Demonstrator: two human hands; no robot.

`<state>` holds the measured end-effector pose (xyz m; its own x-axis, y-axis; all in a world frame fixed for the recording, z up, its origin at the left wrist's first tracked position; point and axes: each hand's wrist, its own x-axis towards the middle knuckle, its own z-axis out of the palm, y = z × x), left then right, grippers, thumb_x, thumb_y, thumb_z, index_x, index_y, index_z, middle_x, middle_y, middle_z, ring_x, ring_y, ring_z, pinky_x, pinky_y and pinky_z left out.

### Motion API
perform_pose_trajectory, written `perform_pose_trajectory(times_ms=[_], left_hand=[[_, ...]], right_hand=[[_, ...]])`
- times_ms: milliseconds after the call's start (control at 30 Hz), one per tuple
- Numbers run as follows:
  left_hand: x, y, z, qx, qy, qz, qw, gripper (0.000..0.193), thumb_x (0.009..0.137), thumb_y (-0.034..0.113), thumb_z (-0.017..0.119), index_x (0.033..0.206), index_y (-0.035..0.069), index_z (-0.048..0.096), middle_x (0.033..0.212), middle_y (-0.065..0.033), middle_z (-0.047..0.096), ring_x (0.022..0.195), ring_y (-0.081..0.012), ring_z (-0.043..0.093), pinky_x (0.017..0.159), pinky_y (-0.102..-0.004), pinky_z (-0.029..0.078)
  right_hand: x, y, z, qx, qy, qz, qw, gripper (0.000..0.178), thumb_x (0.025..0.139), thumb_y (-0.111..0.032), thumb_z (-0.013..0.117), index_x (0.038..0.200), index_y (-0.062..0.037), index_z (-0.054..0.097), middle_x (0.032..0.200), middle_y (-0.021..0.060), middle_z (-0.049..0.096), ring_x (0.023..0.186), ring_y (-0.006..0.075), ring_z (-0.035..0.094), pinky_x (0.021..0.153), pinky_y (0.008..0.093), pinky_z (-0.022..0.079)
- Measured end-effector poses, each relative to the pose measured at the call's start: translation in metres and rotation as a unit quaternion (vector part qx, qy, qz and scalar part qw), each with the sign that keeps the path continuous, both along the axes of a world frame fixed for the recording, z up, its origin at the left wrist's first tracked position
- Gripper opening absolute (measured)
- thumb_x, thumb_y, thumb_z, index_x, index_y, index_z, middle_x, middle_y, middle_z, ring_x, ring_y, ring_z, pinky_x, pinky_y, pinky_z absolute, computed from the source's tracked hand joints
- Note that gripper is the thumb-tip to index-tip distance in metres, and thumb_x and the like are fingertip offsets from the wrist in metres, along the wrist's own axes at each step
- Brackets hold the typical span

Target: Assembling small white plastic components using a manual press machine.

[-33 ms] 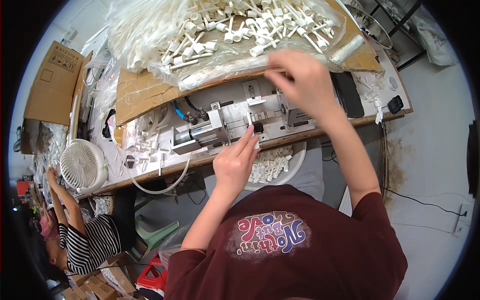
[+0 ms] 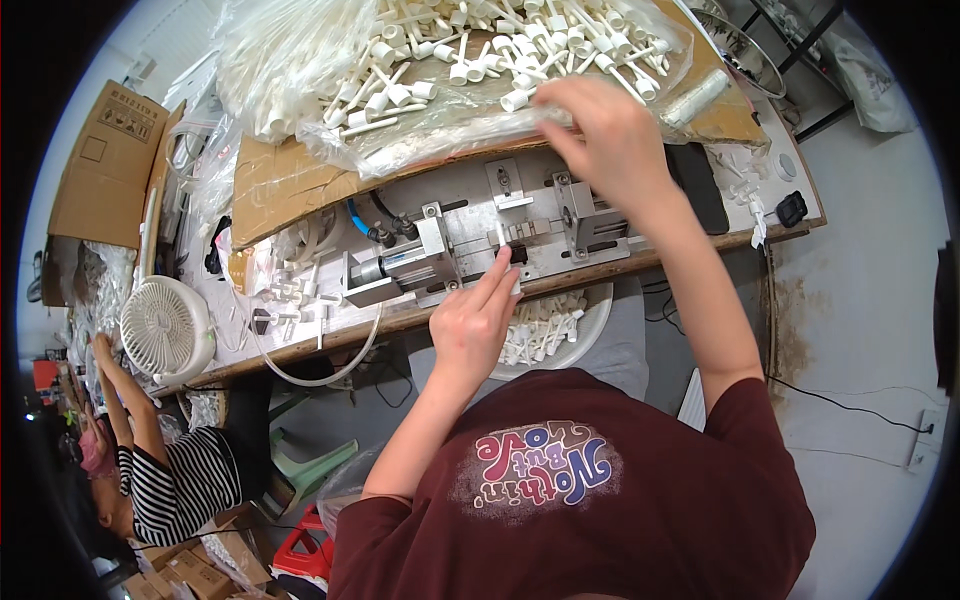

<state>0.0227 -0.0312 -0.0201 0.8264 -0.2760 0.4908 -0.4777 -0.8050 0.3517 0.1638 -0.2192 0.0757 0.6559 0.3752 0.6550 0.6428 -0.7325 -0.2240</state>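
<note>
My left hand [image 2: 468, 322] is over the front edge of a metal clamping fixture [image 2: 432, 250]. Its index and middle fingers point forward, pressed together along a white plastic stemmed piece [image 2: 502, 232]. The stem shows ahead of the fingertips, by the small metal block of the fixture; the thumb and part of the piece are hidden. My right hand [image 2: 612, 135] is raised over the right part of the fixture, at the near edge of a heap of white cup-ended plastic pieces [image 2: 515, 100]. Its fingers curve forward with a gap to the thumb, and nothing shows between them.
The heap lies on clear plastic over a cardboard sheet [image 2: 262, 190]. A white bowl [image 2: 606, 318] of small white parts is below the bench edge. A black phone [image 2: 700, 190] lies right, a white fan [image 2: 166, 330] left. Another person in a striped shirt [image 2: 185, 485] sits at far left.
My right hand has shifted slightly toward the heap. My left hand has slid a little forward and right, still at the white plastic stemmed piece.
</note>
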Motion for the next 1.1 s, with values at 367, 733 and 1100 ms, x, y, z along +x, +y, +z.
perform_pose_trajectory(times_ms=[367, 733, 1100], left_hand=[[0.016, -0.012, 0.002, 0.037, 0.019, 0.002, 0.999, 0.029, 0.071, 0.012, 0.078, 0.099, 0.008, 0.072, 0.122, -0.0043, 0.067, 0.057, -0.0204, 0.062, 0.058, -0.0292, 0.050], [0.016, -0.010, 0.000, 0.030, 0.026, 0.004, 0.999, 0.027, 0.072, 0.014, 0.078, 0.098, 0.009, 0.073, 0.121, -0.0032, 0.068, 0.054, -0.0221, 0.061, 0.056, -0.0298, 0.051], [0.014, -0.009, 0.002, 0.024, 0.034, 0.004, 0.999, 0.026, 0.072, 0.012, 0.077, 0.098, 0.009, 0.072, 0.122, -0.0035, 0.067, 0.055, -0.0227, 0.063, 0.057, -0.0306, 0.052]], right_hand=[[0.085, 0.025, 0.017, -0.284, 0.119, -0.060, 0.950, 0.054, 0.074, -0.002, 0.069, 0.125, -0.0156, 0.055, 0.108, 0.0063, 0.066, 0.098, 0.0279, 0.066, 0.079, 0.0412, 0.055], [0.094, 0.028, 0.009, -0.222, 0.139, 0.051, 0.964, 0.051, 0.079, -0.007, 0.066, 0.126, -0.0236, 0.055, 0.096, 0.0104, 0.069, 0.090, 0.0282, 0.067, 0.078, 0.0429, 0.053], [0.081, 0.012, 0.009, 0.245, 0.243, 0.141, 0.928, 0.046, 0.089, -0.013, 0.066, 0.134, -0.0112, 0.055, 0.098, 0.0059, 0.063, 0.067, 0.0093, 0.061, 0.061, 0.0266, 0.051]])
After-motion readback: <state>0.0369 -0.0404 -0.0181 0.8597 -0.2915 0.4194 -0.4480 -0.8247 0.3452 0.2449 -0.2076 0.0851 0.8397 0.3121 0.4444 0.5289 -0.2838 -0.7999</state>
